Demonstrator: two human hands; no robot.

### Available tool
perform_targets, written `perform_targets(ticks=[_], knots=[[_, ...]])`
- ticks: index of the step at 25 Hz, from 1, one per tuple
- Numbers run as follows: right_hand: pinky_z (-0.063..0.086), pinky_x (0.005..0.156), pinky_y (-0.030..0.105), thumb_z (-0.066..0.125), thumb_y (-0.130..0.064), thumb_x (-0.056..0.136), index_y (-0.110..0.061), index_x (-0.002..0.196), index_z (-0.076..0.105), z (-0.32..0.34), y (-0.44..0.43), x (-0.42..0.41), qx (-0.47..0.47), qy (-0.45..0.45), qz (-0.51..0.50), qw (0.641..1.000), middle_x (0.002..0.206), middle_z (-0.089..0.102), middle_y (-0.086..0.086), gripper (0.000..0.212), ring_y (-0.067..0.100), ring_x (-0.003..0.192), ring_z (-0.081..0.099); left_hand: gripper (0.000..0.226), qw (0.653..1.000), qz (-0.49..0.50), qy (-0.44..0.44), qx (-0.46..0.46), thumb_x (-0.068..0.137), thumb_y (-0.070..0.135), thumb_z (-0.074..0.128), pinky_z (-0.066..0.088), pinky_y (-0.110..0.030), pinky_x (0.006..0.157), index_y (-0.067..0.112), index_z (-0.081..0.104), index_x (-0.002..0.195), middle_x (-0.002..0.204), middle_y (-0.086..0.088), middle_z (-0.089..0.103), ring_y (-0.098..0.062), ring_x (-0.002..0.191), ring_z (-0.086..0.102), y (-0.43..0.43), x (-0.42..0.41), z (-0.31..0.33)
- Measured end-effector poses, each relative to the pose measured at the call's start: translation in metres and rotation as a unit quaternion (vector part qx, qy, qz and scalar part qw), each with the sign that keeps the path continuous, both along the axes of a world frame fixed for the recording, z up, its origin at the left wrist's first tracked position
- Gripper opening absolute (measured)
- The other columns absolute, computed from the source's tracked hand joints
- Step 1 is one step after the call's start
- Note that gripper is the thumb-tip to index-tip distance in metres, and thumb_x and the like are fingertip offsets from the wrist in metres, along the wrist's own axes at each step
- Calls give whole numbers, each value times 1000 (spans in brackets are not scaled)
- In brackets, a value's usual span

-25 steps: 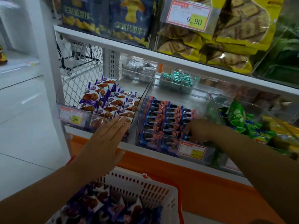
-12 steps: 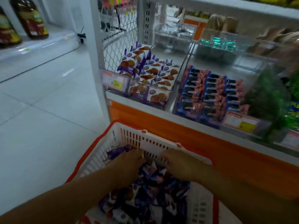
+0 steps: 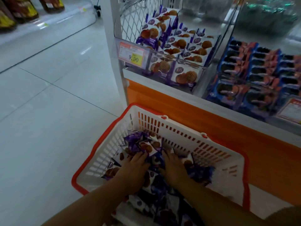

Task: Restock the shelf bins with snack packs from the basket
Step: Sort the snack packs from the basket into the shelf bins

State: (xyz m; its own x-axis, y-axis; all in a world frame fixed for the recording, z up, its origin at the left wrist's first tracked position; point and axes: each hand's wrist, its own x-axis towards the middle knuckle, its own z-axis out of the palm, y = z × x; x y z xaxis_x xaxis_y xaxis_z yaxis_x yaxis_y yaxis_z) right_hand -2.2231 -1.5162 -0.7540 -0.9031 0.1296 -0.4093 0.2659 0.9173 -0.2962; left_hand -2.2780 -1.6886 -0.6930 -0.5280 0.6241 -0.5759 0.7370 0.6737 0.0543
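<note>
Now the left hand (image 3: 136,167) and right hand (image 3: 175,168) have dropped from the shelf bins (image 3: 192,62) into the basket (image 3: 179,132), spread over snack packs (image 3: 138,144) beneath them; grip unclear, probably gathering another batch.

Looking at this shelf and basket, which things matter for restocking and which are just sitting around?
Belongs to the job: white basket; purple snack packs in it; left hand and right hand, both among those packs; clear shelf bin holding matching purple packs.
Just there: blue packs in the next bin; price tag; dark packages on the far shelf.
</note>
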Motion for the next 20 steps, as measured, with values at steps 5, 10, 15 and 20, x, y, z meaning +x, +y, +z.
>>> perform_targets(ticks=[5,10,15,20], knots=[[39,96,29,58,-26,92,-19,137,44,-1,-7,24,-69,12,-1,998,136,41,7,47,26,120,47,49,996,44,15,80,96,33,49,26,-38,113,21,41,143,153,-7,30,-26,139,28,9,9,3],[45,67,11,65,-7,86,-24,103,51,51,-7,40,-309,92,-246,914,106,53,-5,28,6,90,54,23,785,496,-286,237,98,40,52,56,-25,73,17,54,100,104,-7,63,-20,89,64,31,20,13],[50,76,14,75,-14,83,-35,110,51,110,6,59,-445,130,-281,840,113,57,-14,42,2,101,58,29,565,546,-492,376,97,16,58,58,-32,77,7,61,124,108,-10,73,-25,97,71,40,30,38],[53,84,23,69,-30,88,-38,104,63,144,34,71,-436,119,-318,834,113,63,-16,19,5,101,59,30,596,460,-508,419,97,14,57,56,-34,88,5,59,126,108,-15,72,-28,104,68,52,36,70]])
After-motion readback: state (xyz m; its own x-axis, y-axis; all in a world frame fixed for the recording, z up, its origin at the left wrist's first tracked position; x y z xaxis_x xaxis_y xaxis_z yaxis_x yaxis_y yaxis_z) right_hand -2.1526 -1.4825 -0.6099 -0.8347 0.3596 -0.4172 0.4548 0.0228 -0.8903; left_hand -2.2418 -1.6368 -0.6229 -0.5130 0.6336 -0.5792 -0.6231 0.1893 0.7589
